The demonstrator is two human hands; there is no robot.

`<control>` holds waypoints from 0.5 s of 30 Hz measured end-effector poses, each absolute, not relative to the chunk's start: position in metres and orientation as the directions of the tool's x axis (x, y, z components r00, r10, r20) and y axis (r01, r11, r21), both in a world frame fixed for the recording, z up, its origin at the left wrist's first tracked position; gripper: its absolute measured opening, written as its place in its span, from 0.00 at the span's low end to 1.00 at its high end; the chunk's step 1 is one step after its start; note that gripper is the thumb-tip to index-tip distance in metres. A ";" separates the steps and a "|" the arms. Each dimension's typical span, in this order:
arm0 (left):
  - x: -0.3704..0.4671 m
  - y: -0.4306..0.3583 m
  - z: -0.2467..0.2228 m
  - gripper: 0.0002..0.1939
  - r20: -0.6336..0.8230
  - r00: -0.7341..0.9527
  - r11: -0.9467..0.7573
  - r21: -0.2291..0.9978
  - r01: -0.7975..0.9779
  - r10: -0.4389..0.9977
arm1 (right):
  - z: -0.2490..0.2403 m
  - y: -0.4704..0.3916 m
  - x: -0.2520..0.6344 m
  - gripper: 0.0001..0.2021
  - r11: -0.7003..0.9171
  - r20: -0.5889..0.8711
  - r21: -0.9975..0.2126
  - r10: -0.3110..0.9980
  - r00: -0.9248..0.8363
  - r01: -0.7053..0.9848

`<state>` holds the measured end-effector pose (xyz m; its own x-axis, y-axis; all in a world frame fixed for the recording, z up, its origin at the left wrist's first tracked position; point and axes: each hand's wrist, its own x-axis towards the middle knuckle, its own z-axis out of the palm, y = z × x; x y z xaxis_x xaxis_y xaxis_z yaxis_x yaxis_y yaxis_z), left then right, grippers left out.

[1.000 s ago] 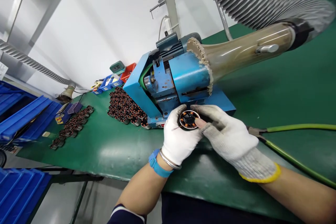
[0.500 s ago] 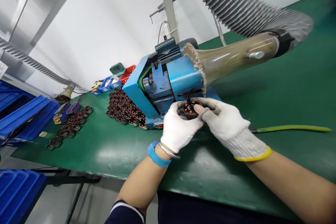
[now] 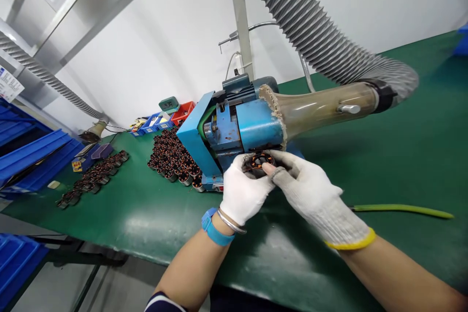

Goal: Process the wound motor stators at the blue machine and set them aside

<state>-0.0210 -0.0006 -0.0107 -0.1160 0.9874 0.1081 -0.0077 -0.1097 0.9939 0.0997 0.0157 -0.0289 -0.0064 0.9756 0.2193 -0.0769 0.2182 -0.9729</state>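
A round motor stator (image 3: pixel 262 160), black with copper-orange windings, is held between both my hands at the front of a blue machine (image 3: pixel 259 124). White-gloved, my left hand (image 3: pixel 243 187) wraps around its left side. My right hand (image 3: pixel 305 183), in a white glove with a yellow cuff, grips the right side, its bare thumb tip over the stator's near rim. The stator's lower part is hidden by my fingers. Just above it is the machine's lower front edge; whether they touch I cannot tell.
Rows of similar stators (image 3: pixel 171 156) stand left of the machine, with another group (image 3: pixel 93 175) farther left. A clear duct (image 3: pixel 321 102) joins a grey ribbed hose (image 3: pixel 303 19). A green-handled tool (image 3: pixel 402 209) lies at right. Blue bins (image 3: pixel 36 156) and a red bin (image 3: pixel 183 113) sit leftward.
The camera view has tilted, so the machine and table appear lower. Both hands keep hold of the stator near the machine's front; the wire ends at its top show less.
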 end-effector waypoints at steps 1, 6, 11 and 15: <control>-0.021 -0.001 -0.012 0.23 0.107 -0.121 -0.107 0.994 0.006 0.987 | -0.029 0.016 0.100 0.19 0.220 0.221 -0.973 0.975 -0.010 -0.077; -0.021 0.000 -0.014 0.23 0.121 -0.159 -0.103 0.988 0.118 0.980 | -0.028 0.017 0.100 0.19 0.190 0.191 -0.977 0.981 -0.009 -0.097; -0.023 0.003 -0.013 0.20 0.123 -0.143 -0.096 0.979 0.180 0.982 | -0.032 0.017 0.096 0.22 0.157 0.155 -0.968 0.988 0.025 -0.195; -0.026 0.006 -0.011 0.19 0.130 -0.093 -0.109 0.972 0.207 0.987 | -0.035 0.016 0.096 0.23 0.152 0.140 -0.965 0.988 0.067 -0.215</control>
